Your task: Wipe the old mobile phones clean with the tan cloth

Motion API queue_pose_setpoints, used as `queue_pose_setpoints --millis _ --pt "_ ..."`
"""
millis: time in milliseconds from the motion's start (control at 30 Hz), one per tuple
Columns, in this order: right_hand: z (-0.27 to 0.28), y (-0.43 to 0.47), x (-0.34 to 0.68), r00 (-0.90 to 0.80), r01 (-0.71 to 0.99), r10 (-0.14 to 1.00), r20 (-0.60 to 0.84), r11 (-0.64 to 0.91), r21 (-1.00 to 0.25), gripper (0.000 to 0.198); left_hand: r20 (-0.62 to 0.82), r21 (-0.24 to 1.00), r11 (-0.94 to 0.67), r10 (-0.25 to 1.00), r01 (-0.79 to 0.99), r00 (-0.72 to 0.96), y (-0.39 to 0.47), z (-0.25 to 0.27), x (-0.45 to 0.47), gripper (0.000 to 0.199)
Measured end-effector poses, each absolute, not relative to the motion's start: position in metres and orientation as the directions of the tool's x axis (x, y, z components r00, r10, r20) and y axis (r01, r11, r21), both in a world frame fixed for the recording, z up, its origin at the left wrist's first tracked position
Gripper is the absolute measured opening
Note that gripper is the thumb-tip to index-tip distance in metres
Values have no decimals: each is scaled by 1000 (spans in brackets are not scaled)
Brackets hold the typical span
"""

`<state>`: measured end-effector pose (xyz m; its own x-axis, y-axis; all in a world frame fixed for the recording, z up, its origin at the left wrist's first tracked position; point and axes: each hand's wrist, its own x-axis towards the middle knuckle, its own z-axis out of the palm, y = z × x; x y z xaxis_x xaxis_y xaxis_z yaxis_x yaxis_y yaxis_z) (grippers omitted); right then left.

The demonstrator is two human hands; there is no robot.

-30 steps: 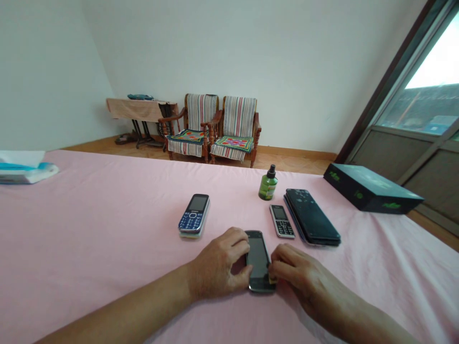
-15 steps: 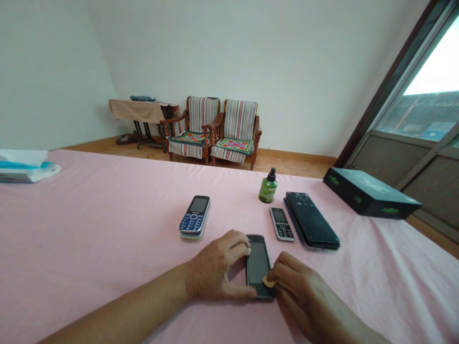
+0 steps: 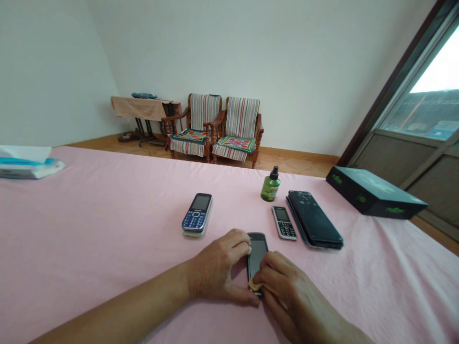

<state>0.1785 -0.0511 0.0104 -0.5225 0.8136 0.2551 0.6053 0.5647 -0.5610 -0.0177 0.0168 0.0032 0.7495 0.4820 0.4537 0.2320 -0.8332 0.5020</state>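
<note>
Head view: left hand (image 3: 225,263) holds the phone (image 3: 257,257); right hand (image 3: 287,286) pinches a cloth (image 3: 254,285) on its lower end, wiping seemingly unfinished.

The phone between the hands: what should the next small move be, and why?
I'd probably have the right hand slide the small yellowish piece of material toward the upper end of the phone: it lies near the lower end, the face above it is partly bare, and the left hand seems to steady the left edge.
</note>
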Motion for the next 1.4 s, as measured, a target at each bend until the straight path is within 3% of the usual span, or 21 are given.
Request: queue_pose_setpoints --millis 467,800,933,1067,1167,1300,1400 --pt "10 -60 185 -570 640 799 191 578 -507 22 455 488 -838 483 245 748 16 5 -16 56" --pt "9 -62 181 -550 622 811 200 558 -550 24 453 478 -843 476 245 754 16 4 -16 57" --pt "9 -61 187 -530 633 824 198 540 -554 25 442 442 -857 465 265 767 16 5 -19 48" --pt "4 -58 200 -407 637 887 216 446 -628 24 461 410 -859 486 308 742 16 6 -21 24" --pt "-2 -55 202 -230 633 930 285 366 -682 22 479 406 -859 490 311 728 16 6 -22 19" --pt "-8 -52 199 -97 652 933 346 322 -687 19 430 435 -832 528 344 732 17 6 -24 29" --pt "-10 -52 198 -110 635 924 365 348 -690 19 397 456 -811 554 367 731 19 5 -24 56"
